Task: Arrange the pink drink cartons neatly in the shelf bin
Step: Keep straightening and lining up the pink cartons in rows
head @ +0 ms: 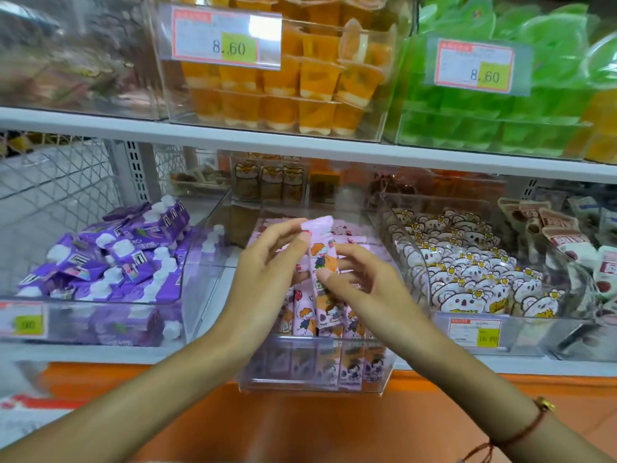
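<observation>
Both hands hold one pink drink carton (321, 262) upright above the clear shelf bin (314, 379): left hand (267, 262) pinching its top, right hand (364, 285) fingers curled round its middle. Placing seems underway; next it likely needs lowering into line with the standing row of cartons (334, 315)

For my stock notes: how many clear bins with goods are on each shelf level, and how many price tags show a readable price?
Upper shelf bins: 3 (blurred one, orange cups, green cups)
Lower shelf bins: 4 (purple, pink, koala, far right)
Total bins: 7
Readable price tags: 3
</observation>
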Available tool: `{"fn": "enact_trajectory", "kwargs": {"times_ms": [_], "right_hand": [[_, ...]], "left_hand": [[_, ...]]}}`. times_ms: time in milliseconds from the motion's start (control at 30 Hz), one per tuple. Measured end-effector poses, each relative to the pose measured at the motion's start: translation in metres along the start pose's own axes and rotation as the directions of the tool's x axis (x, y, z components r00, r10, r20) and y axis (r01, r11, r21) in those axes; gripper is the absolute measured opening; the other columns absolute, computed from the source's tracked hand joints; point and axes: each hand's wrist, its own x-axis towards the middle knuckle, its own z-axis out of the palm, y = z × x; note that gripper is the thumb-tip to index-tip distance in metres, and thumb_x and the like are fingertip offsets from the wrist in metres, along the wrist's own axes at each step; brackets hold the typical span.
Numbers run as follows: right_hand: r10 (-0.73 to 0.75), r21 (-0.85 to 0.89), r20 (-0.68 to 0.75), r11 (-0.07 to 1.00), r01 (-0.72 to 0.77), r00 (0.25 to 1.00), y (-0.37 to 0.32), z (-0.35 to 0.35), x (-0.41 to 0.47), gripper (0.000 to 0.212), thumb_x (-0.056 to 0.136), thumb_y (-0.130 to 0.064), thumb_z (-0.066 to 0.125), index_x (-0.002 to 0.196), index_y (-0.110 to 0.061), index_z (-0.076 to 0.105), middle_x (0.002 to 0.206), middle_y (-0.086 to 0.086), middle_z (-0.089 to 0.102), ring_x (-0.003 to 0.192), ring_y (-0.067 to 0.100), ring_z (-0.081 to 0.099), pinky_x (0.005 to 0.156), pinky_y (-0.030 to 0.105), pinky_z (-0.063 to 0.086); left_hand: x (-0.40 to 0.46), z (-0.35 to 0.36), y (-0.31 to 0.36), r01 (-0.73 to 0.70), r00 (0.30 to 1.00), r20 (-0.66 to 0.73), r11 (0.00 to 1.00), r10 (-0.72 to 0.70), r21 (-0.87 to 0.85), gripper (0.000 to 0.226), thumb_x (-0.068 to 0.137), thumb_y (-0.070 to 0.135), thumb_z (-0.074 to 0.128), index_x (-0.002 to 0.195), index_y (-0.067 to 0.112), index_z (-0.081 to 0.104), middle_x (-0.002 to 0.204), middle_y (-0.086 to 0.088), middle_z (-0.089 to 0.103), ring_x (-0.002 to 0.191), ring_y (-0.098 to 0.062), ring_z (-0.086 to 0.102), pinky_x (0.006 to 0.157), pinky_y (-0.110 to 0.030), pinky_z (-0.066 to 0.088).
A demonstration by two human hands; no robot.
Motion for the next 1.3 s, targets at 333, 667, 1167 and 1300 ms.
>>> {"fn": "enact_trajectory", "kwargs": {"times_ms": [333,667,1167,1300], "right_hand": [[0.166,0.215,-0.137,0.967,-0.134,0.977,0.001,-0.003,0.004,0.026,0.083,-0.028,0.069,0.104,-0.019,0.056,0.076,-0.008,0.066,0.073,0.002,0.066,0.079,0.030,0.057],[0.153,0.304,-0.019,0.942,-0.140,0.988,0.002,-0.014,0.005,0.034,0.094,-0.021,0.056,0.127,-0.018,0.057,0.116,-0.006,0.069,0.109,0.007,0.063,0.097,0.030,0.048],[-0.168,0.060,-0.098,0.983,0.175,0.981,-0.004,-0.012,-0.007,0.031,0.081,-0.007,0.072,0.106,-0.020,0.058,0.108,-0.012,0.066,0.103,0.003,0.063,0.078,0.017,0.054],[-0.252,-0.057,-0.051,0.967,0.249,0.966,-0.005,-0.013,-0.009,0.036,0.083,0.005,0.066,0.101,-0.026,0.063,0.110,-0.012,0.065,0.109,0.005,0.061,0.085,0.019,0.052]], "left_hand": [[-0.006,0.000,-0.011,-0.043,0.992,0.123,0.975,0.017,0.217,0.040,0.062,0.030,0.067,0.100,0.042,0.058,0.104,0.017,0.061,0.087,0.005,0.060,0.070,-0.022,0.055],[-0.001,0.001,-0.015,-0.154,0.981,0.156,0.958,0.119,0.240,0.023,0.088,0.023,0.066,0.099,0.039,0.054,0.104,0.026,0.064,0.098,0.005,0.061,0.080,-0.012,0.046],[0.001,-0.005,-0.012,-0.326,0.944,0.086,0.869,0.318,0.373,0.033,0.077,0.017,0.078,0.101,0.033,0.062,0.100,0.023,0.067,0.103,0.002,0.061,0.092,-0.020,0.049],[0.003,-0.008,-0.010,-0.341,0.939,0.080,0.885,0.333,0.317,0.041,0.072,-0.003,0.079,0.098,0.026,0.066,0.099,0.014,0.070,0.104,-0.005,0.064,0.097,-0.029,0.050]]}}
